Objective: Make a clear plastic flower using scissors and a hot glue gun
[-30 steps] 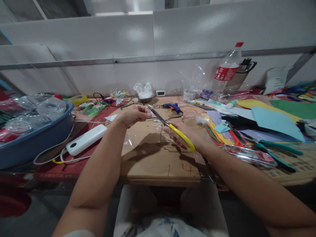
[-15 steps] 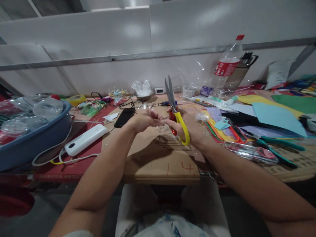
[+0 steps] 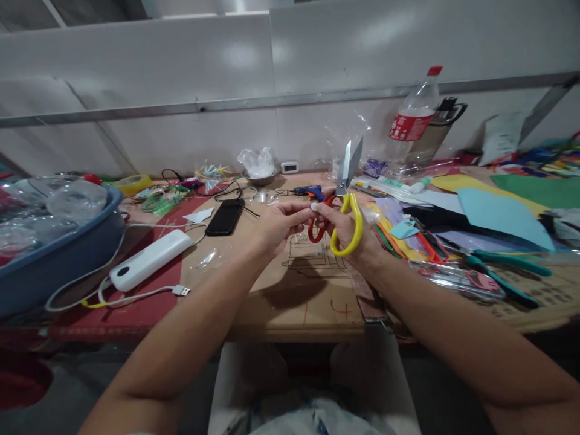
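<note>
A small white piece point(image 3: 313, 206) is pinched between the meeting fingertips of the left hand point(image 3: 280, 228) and right hand point(image 3: 342, 223). Yellow-and-red-handled scissors point(image 3: 355, 212) are also held by the right hand, blades parted and pointed up beyond it.

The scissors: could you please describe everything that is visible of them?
The scissors have two grey, metal-looking blades, slightly apart, pointing upward and away from the person. Of the two loop handles, one is yellow, the other red; both look smooth. The right hand carries them at the loops, partly hiding the red one, raised above the cardboard.
</note>
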`<state>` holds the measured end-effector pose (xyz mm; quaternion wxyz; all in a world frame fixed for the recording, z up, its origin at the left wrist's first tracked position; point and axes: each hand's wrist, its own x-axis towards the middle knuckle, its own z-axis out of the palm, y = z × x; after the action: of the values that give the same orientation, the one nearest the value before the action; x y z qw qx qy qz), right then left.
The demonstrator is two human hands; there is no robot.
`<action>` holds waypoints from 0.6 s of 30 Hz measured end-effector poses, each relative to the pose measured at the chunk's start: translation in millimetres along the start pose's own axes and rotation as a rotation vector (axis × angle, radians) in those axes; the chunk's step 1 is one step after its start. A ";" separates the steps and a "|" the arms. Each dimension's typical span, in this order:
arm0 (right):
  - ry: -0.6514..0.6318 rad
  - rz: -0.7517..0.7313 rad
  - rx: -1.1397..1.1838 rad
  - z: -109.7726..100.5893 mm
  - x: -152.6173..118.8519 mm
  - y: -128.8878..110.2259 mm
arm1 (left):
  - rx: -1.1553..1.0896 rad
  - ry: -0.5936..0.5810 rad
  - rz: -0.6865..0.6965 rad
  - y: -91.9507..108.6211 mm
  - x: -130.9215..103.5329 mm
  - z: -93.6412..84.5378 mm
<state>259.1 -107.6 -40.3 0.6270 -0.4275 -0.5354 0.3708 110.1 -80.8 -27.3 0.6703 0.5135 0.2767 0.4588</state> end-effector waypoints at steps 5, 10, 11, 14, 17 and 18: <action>0.049 -0.077 -0.097 2.6 -12.0 -15.1 | 0.017 0.086 0.030 -3.5 -1.6 3.6; 0.051 -0.161 -0.131 7.7 -14.5 -18.9 | 0.003 0.076 0.059 -4.0 -1.9 4.4; 0.046 -0.176 -0.141 8.1 -13.7 -18.4 | -0.004 0.069 0.060 -3.6 -1.4 3.7; 0.004 -0.211 -0.165 6.6 -11.8 -16.8 | -0.037 0.037 0.034 0.9 1.4 -0.7; -0.058 -0.217 -0.209 3.0 -12.9 -15.7 | -0.127 0.047 0.001 9.5 4.3 -5.8; -0.081 -0.208 -0.243 2.1 -13.9 -15.5 | -0.170 0.059 -0.004 12.3 4.8 -6.8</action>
<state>255.0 -125.7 -30.6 0.5837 -0.4269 -0.6426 0.2533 102.4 -72.9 -17.5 0.7040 0.4404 0.2574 0.4942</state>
